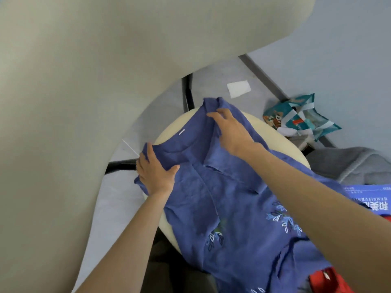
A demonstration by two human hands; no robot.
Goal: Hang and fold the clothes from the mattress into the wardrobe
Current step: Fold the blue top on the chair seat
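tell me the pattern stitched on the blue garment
Leaf sprigs in white and light blue on the blue garment, head view.

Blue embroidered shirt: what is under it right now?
A round cream stool seat shows around the edges of the blue embroidered shirt, with black legs beyond. The seat's middle is covered, so anything there is hidden.
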